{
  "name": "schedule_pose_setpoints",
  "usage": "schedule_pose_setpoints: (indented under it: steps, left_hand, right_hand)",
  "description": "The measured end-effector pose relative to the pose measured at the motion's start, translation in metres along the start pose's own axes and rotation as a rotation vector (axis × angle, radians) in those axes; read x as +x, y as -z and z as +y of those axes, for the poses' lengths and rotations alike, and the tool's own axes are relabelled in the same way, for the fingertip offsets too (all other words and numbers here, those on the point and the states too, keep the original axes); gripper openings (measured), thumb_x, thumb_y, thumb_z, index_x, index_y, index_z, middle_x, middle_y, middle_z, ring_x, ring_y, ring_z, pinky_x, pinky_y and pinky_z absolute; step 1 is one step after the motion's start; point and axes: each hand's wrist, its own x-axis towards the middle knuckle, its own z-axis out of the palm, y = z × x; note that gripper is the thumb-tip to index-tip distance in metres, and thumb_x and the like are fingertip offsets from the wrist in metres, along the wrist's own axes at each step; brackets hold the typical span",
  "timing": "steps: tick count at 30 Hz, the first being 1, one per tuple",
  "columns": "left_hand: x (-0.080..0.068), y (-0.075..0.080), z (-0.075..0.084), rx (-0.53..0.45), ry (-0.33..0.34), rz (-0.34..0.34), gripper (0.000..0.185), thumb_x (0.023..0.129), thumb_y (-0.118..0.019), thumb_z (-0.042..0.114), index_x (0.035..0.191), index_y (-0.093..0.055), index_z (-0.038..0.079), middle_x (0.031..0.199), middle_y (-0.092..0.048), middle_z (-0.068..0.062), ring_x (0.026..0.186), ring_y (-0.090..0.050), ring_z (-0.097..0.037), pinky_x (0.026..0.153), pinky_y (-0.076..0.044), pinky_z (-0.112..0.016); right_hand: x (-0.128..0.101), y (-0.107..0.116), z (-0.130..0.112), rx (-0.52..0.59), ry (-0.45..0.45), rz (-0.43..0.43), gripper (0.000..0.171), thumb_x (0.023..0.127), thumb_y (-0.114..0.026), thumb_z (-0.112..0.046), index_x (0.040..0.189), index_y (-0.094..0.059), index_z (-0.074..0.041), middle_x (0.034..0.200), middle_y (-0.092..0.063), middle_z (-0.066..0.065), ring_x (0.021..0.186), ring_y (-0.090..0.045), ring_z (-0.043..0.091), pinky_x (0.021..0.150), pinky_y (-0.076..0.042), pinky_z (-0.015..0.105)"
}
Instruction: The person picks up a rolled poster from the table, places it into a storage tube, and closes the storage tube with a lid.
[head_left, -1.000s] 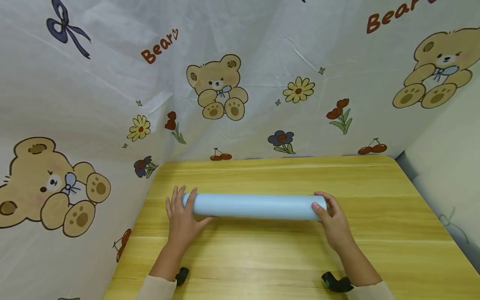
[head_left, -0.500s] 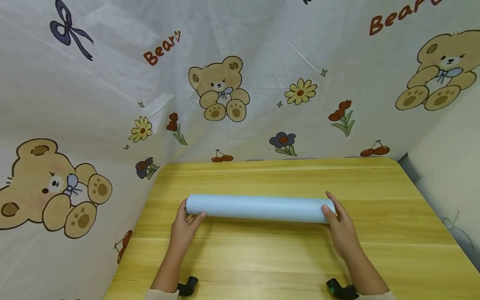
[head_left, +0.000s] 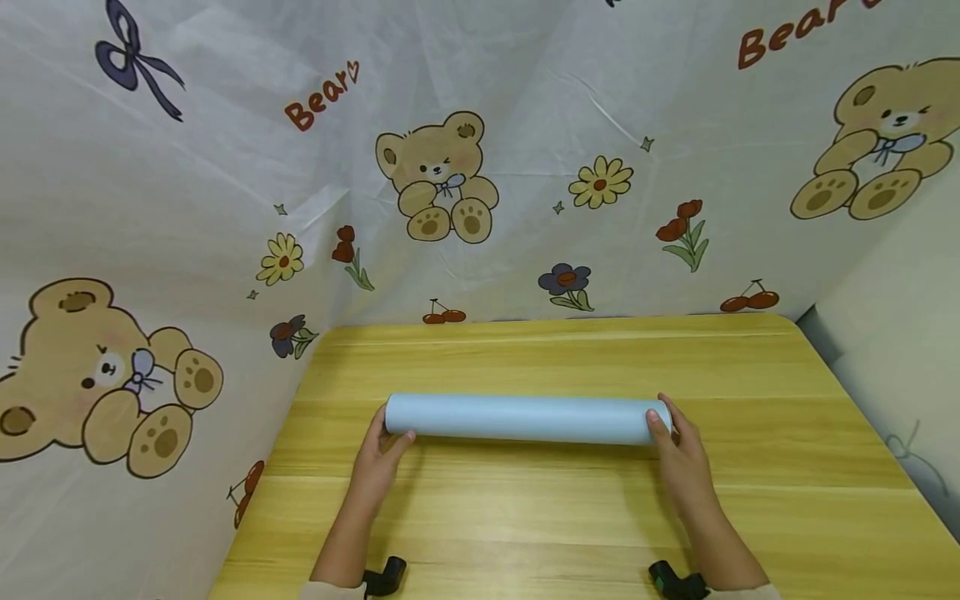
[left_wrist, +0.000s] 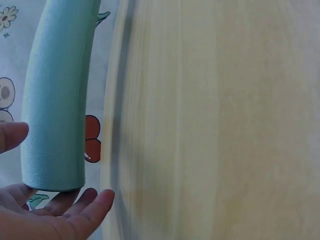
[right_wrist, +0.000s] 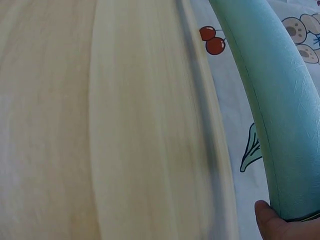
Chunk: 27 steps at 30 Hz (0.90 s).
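A smooth light blue rolled-up mat (head_left: 525,418) lies crosswise between my two hands, close over the table. At its left end my left hand (head_left: 377,462) holds it, with the thumb on the near side. In the left wrist view, the fingers (left_wrist: 92,210) of that hand reach past the rim of the roll's end. My right hand (head_left: 682,458) grips the other end, thumb on the near side and fingers behind, mostly hidden. The right wrist view catches the roll (right_wrist: 280,100) with a long edge line running down it and part of the hand at its end.
The wood-grain table (head_left: 517,517) spreads under the roll. Behind and to the left hangs a white cloth (head_left: 510,83) printed with bears and flowers. Black wrist mounts (head_left: 386,577) sit beside both wrists. A pale wall (head_left: 892,333) stands at the right.
My left hand went from spread fingers over the roll's left end to holding that end from the side. The roll and both hands shifted slightly right.
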Motion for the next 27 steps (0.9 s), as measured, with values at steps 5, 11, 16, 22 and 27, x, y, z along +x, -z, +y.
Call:
schedule_pose_setpoints:
  steps: [5, 11, 16, 22, 27]
  left_hand:
    - [0.001, 0.000, -0.005, -0.006, 0.017, -0.015, 0.077, 0.098, -0.065, 0.034, 0.162, -0.022, 0.028, 0.164, -0.033, -0.013, 0.152, -0.028, -0.040, 0.118, -0.024, -0.070]
    - [0.004, 0.001, -0.009, -0.017, 0.052, -0.049, 0.077, 0.100, -0.062, 0.036, 0.163, -0.018, 0.032, 0.162, -0.036, -0.013, 0.151, -0.031, -0.038, 0.119, -0.023, -0.069]
    - [0.007, 0.003, -0.011, -0.016, 0.057, -0.078, 0.077, 0.101, -0.059, 0.039, 0.163, -0.014, 0.032, 0.164, -0.033, -0.012, 0.152, -0.029, -0.038, 0.120, -0.022, -0.068]
    - [0.006, 0.003, -0.012, -0.013, 0.062, -0.089, 0.079, 0.101, -0.059, 0.033, 0.163, -0.010, 0.033, 0.168, -0.023, -0.011, 0.155, -0.019, -0.039, 0.119, -0.023, -0.068]
    - [0.006, 0.001, -0.011, -0.011, 0.073, -0.086, 0.080, 0.102, -0.058, 0.028, 0.164, -0.008, 0.030, 0.170, -0.013, -0.009, 0.157, -0.012, -0.037, 0.120, -0.022, -0.066]
  right_hand:
    - [0.001, -0.001, 0.002, -0.016, 0.009, -0.022, 0.076, 0.102, -0.041, -0.059, 0.164, -0.011, -0.028, 0.171, -0.001, 0.015, 0.157, -0.002, 0.043, 0.124, -0.015, 0.062]
    - [0.004, -0.001, 0.005, -0.023, -0.033, -0.063, 0.082, 0.100, -0.045, -0.061, 0.164, -0.007, -0.027, 0.171, -0.003, 0.007, 0.158, -0.003, 0.034, 0.126, -0.014, 0.056]
    - [0.009, -0.004, 0.006, -0.027, -0.047, -0.096, 0.083, 0.100, -0.048, -0.058, 0.164, -0.004, -0.027, 0.171, -0.002, 0.007, 0.159, 0.000, 0.033, 0.127, -0.011, 0.054]
    - [0.012, -0.006, 0.008, -0.049, -0.058, -0.119, 0.082, 0.102, -0.046, -0.054, 0.164, -0.001, -0.024, 0.171, 0.002, 0.007, 0.159, 0.003, 0.031, 0.128, -0.008, 0.053]
    - [0.012, -0.006, 0.009, -0.058, -0.064, -0.119, 0.082, 0.103, -0.046, -0.053, 0.164, -0.001, -0.022, 0.171, 0.003, 0.008, 0.159, 0.003, 0.032, 0.128, -0.009, 0.054]
